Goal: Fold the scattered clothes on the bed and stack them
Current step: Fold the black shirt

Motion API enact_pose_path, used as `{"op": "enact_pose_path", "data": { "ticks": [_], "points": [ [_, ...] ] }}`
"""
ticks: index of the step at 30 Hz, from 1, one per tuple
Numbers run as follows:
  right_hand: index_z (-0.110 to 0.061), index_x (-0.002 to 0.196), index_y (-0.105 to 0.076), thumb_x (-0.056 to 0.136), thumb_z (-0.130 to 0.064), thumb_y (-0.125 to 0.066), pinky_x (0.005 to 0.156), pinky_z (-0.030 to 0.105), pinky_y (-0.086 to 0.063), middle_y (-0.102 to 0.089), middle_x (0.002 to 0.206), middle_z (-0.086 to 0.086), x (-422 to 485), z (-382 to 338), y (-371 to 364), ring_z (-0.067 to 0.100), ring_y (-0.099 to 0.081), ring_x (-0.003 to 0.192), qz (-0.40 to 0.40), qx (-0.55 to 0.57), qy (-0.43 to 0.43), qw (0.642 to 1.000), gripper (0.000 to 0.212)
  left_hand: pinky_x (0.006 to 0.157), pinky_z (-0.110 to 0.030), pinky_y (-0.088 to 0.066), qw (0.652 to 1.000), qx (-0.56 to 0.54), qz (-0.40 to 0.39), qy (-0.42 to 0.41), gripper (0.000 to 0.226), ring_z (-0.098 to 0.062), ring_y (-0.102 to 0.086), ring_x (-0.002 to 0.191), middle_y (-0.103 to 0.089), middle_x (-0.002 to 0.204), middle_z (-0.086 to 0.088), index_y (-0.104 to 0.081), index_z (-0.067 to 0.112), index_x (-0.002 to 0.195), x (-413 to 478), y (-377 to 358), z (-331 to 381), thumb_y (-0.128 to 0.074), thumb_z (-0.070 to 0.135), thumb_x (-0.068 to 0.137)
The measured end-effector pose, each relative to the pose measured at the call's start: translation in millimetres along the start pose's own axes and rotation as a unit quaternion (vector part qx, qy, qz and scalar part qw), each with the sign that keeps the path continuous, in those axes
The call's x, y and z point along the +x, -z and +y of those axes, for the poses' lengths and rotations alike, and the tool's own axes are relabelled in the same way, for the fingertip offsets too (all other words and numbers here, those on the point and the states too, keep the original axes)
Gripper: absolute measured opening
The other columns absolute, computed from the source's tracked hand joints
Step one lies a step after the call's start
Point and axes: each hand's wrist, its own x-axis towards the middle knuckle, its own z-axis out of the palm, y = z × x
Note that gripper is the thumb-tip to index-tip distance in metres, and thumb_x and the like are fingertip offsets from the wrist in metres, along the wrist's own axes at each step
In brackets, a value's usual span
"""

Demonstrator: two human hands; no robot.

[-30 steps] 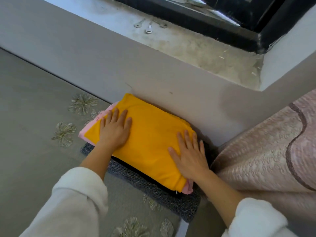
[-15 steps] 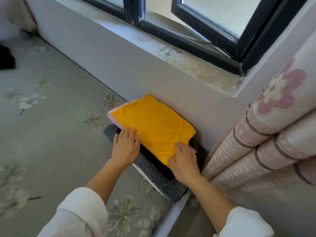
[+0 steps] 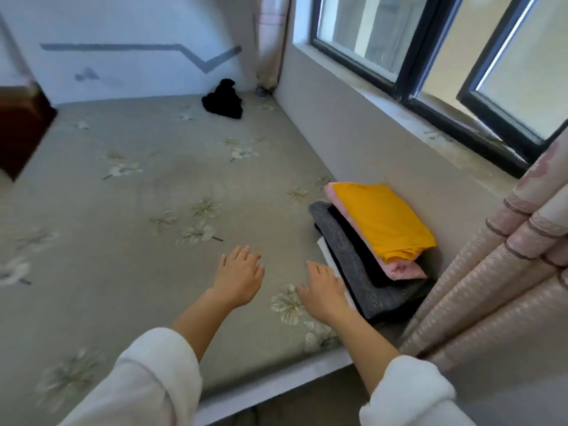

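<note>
A stack of folded clothes sits on the bed against the wall under the window. A yellow garment (image 3: pixel 381 219) lies on top, over a pink one (image 3: pixel 402 269), a black one, a grey one (image 3: pixel 353 265) and a white one at the bottom. A crumpled black garment (image 3: pixel 222 99) lies loose at the bed's far corner. My left hand (image 3: pixel 239 276) hovers over the bedsheet with relaxed fingers, holding nothing. My right hand (image 3: pixel 322 290) is spread beside the stack's near edge, also holding nothing.
The bed (image 3: pixel 138 195) has a grey-green flowered sheet, and its near edge runs below my arms. A pink patterned curtain (image 3: pixel 498 278) hangs at the right beside the stack. The window sill (image 3: pixel 455 149) runs above the stack. A dark wooden piece (image 3: pixel 18 130) stands at left.
Both hands have left the yellow garment and drawn back toward me, off the stack. The view has lifted and now shows the whole bed with the black garment at the far corner.
</note>
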Motion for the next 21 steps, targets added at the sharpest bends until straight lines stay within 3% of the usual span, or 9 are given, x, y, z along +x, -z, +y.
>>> {"op": "enact_pose_path", "data": {
  "ticks": [10, 21],
  "points": [
    [-0.013, 0.149, -0.022, 0.098, -0.038, -0.039, 0.113, 0.043, -0.024, -0.031, 0.151, 0.008, -25.2, -239.3, -84.3, 0.027, -0.026, 0.139, -0.075, -0.099, 0.223, 0.967, 0.060, 0.117, -0.043, -0.011, 0.974, -0.020, 0.110, 0.196, 0.045, -0.021, -0.009, 0.147, -0.018, 0.159, -0.003, -0.037, 0.020, 0.144, -164.4, 79.3, -205.6, -0.027, 0.036, 0.102],
    [-0.014, 0.150, -0.019, 0.099, -0.040, -0.036, 0.114, 0.046, -0.022, -0.028, 0.154, 0.007, -115.4, -565.7, -262.7, 0.027, -0.025, 0.141, -0.142, -0.149, 0.397, 0.894, 0.060, 0.108, -0.038, -0.027, 0.916, -0.030, 0.150, 0.370, 0.044, -0.023, -0.024, 0.139, -0.032, 0.151, -0.002, -0.038, 0.021, 0.141, -377.4, 130.6, -500.1, -0.030, 0.037, 0.101]
  ]
}}
